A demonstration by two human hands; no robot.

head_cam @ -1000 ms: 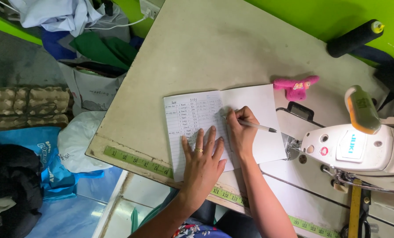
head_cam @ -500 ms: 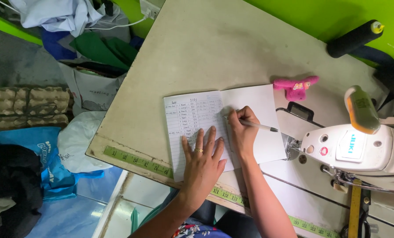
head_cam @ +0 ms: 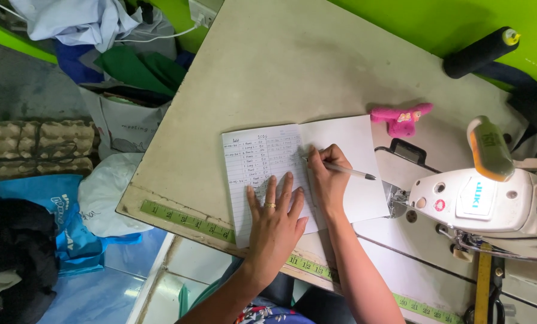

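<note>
1. An open lined paper notebook (head_cam: pixel 298 171) lies near the front edge of the worn beige table (head_cam: pixel 292 66), at the centre of the view.
2. The left hand (head_cam: pixel 274 219) lies flat and open on the lower part of the left page, fingers spread, a ring on one finger.
3. The right hand (head_cam: pixel 327 177) is closed around a slim white pen (head_cam: pixel 347 171); the nib end is hidden behind the fingers near the book's centre fold, and the barrel points toward 3 o'clock.
4. Progress, as I judge it: the left page already carries rows of handwritten entries down most of its length; the right page looks blank, so plenty of room is left.
5. At 2 o'clock from the notebook sits a small pink plush toy (head_cam: pixel 400 117); at 3 o'clock, a white sewing machine (head_cam: pixel 478 201).
6. A green measuring tape (head_cam: pixel 184 219) runs along the table's front edge.
7. The handwriting is too small to make out; the hands cover part of the page, and the sewing machine is cut off at the right.
</note>
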